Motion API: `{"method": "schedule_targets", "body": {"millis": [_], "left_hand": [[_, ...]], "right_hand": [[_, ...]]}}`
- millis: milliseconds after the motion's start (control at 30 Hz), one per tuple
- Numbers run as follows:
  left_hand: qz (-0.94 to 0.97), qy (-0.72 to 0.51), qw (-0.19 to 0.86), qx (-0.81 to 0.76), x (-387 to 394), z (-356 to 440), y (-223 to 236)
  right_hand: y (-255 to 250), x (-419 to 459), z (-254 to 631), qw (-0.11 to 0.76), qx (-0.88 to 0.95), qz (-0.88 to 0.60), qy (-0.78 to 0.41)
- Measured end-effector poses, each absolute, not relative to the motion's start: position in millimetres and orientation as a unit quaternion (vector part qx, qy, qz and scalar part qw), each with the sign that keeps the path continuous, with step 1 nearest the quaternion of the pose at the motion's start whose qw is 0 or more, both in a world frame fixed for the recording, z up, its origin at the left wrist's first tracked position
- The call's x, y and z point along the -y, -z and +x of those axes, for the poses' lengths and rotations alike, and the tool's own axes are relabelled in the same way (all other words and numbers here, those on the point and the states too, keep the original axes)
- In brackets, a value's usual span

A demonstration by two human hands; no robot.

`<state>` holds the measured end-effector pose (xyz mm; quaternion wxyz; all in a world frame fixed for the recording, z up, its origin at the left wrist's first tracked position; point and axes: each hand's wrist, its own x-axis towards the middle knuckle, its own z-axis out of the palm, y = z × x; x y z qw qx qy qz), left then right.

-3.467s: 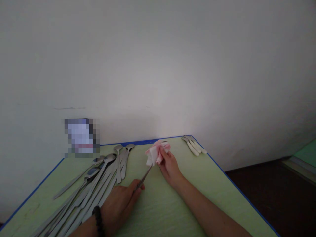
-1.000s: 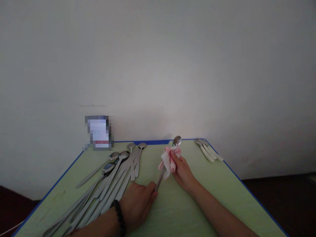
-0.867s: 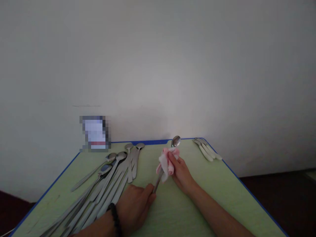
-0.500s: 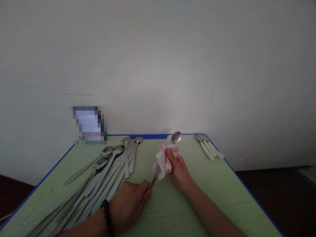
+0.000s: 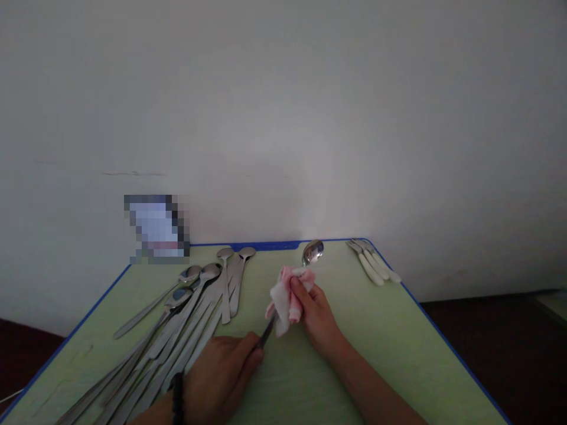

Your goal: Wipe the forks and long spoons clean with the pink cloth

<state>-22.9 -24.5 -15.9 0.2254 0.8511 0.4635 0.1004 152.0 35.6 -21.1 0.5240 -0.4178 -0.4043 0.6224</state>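
A shiny metal spoon (image 5: 313, 252) is held slantwise over the table, its bowl pointing away from me. My left hand (image 5: 228, 373), with a dark beaded bracelet at the wrist, grips the end of the spoon's handle. Higher on the handle, a pink and white cloth (image 5: 287, 298) is wrapped around it. My right hand (image 5: 316, 310) pinches the cloth against the spoon, thumb on top; the fingers beneath are partly hidden. Left of my hands lies a spread of metal cutlery (image 5: 190, 324), with several spoons among it, partly covered by my left forearm.
The green table (image 5: 354, 360) has a blue edge and stands against a pale wall (image 5: 283, 118). Forks with white handles (image 5: 374, 265) lie at the far right corner. A pixelated, screen-like object (image 5: 157, 227) stands at the far left corner.
Both hands have moved slightly left and towards me, bringing the spoon and cloth along. The grip of each hand looks the same. The view has shifted a little.
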Motion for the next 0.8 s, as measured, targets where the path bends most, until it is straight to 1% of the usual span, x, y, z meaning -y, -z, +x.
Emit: {"method": "schedule_targets", "body": {"millis": [167, 367, 467, 800], "left_hand": [[0.858, -0.099, 0.211, -0.457, 26, -24, 13], [0.871, -0.088, 0.166, -0.454, 24, -21, 7], [0.876, -0.079, 0.15, -0.451, 25, -19, 5], [0.882, -0.088, 0.126, -0.446, 24, -18, 7]], "right_hand": [[19, -33, 152, 0.542, 0.421, -0.44, -0.579], [24, -37, 151, 0.549, 0.426, -0.418, -0.585], [25, -38, 150, 0.54, 0.437, -0.431, -0.576], [34, -42, 153, 0.56, 0.439, -0.415, -0.567]]}}
